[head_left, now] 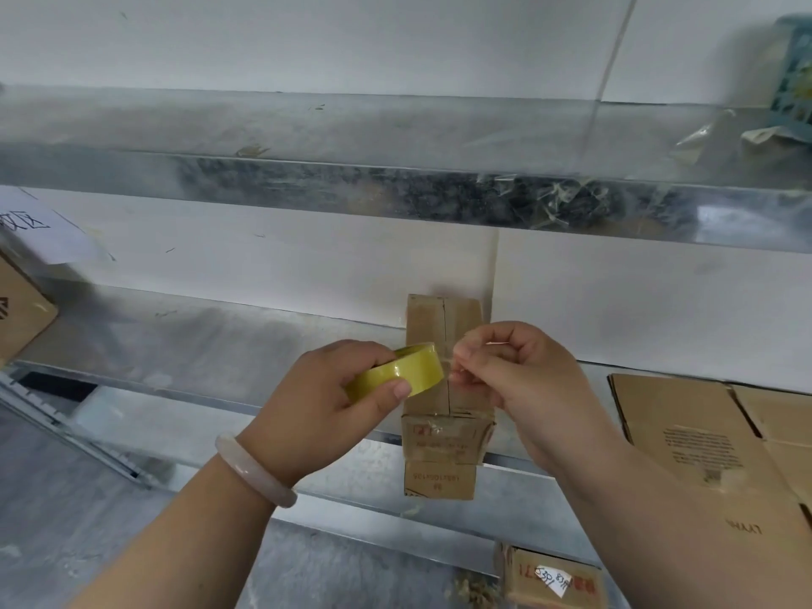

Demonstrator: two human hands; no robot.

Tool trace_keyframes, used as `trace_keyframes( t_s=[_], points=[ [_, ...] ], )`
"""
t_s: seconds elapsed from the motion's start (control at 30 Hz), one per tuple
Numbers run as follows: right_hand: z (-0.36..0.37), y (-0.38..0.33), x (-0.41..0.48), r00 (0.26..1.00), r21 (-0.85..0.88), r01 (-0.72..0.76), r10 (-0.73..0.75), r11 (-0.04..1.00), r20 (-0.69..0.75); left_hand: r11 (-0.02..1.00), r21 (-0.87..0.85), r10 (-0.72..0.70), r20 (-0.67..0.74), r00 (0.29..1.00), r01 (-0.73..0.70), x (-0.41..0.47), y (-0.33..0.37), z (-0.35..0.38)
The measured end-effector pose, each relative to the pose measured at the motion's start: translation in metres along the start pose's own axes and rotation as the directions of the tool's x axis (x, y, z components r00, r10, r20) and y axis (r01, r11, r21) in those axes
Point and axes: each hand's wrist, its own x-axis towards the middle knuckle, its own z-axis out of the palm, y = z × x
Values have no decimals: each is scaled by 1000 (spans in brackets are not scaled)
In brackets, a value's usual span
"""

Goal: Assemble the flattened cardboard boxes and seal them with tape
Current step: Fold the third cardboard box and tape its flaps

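Note:
A small assembled cardboard box (444, 437) stands on the metal shelf (219, 345) in the middle, its top flaps folded together with the seam running away from me. Just above the box, my left hand (316, 402) grips a yellowish roll of clear tape (395, 371). My right hand (514, 367) pinches the loose end of the tape beside the roll, over the box's seam. A stack of flattened cardboard boxes (703, 441) lies on the shelf at the right.
A larger cardboard box (22, 309) with a white paper sheet sits at the far left. An upper metal shelf (395, 186) overhangs, with tape scraps stuck to its front edge. Another labelled box (553, 582) sits below at the bottom right.

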Motion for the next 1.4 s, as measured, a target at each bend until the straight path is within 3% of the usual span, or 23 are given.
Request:
trace_keyframes(
  t_s=[0.13, 0.3, 0.37, 0.47, 0.63, 0.9, 1.4],
  points=[
    [-5, -2, -3, 994, -164, 86, -97, 983, -60, 991, 127, -40, 12, 999, 38, -3, 1, 2],
    [-11, 5, -12, 986, -229, 146, -161, 962, -48, 917, 383, -97, -47, 994, 108, -7, -10, 5],
    [-14, 8, -14, 987, -212, 128, -146, 969, -70, 927, 371, -36, -58, 998, 55, -11, -16, 4],
    [-26, 13, -14, 988, -201, 89, -111, 976, -103, 979, 201, -11, -40, 999, 19, -22, -29, 1],
    [-43, 34, -14, 990, -256, 1, -38, 967, -139, 906, 424, 65, -99, 993, -17, -30, -45, 4],
    [-59, 65, -11, 966, -344, -120, 30, 931, -256, 821, 570, 43, -60, 997, -2, -24, -58, 37],
    [-56, 87, 9, 961, -401, -209, 112, 892, -253, 807, 587, -72, 4, 997, 56, -22, -91, 57]
  ],
)
